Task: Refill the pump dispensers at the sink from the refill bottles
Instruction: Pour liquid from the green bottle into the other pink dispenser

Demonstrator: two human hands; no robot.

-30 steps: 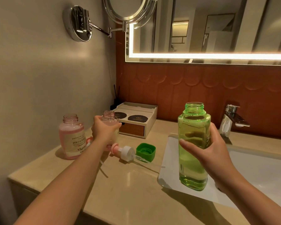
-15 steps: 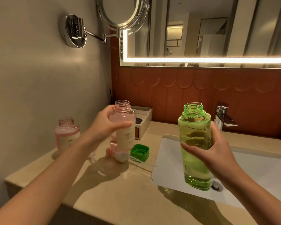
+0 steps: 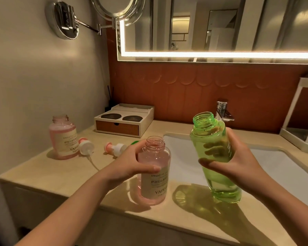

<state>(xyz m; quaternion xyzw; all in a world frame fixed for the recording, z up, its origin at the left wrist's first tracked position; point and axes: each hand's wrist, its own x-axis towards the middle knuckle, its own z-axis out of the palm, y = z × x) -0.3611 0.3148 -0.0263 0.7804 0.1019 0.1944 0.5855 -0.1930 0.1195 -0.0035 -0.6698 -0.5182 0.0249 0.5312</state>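
Hands: your left hand (image 3: 132, 165) has its grip clamped round the shoulder of a clear pink plastic dispenser bottle with a cream label (image 3: 154, 172); your right hand (image 3: 238, 160) has its grip clamped round the middle of a translucent green plastic refill bottle (image 3: 215, 155).
Pink bottle in hand: upright, neck open with no pump on it, its base at the front edge of the beige stone desk (image 3: 43, 173), just left of the white sink basin (image 3: 185, 157).
Green bottle: uncapped, tilted with its open mouth leaning left toward the pink bottle's neck (the two mouths are near but apart); it is held over the sink's front left corner, with liquid inside.
Second pink labelled bottle (image 3: 63, 137): stands open on the desk by the left wall, well apart from your hands.
Pumps: two white-and-pink pump heads (image 3: 85, 147) (image 3: 115, 148) lie on their sides on the desk between that bottle and your left hand.
Green cap (image 3: 134, 142): only a sliver shows behind your left hand.
Behind: a cream drawer box with two dark round lids (image 3: 124, 121) sits at the tiled back wall; a chrome tap (image 3: 223, 110) stands behind the green bottle.
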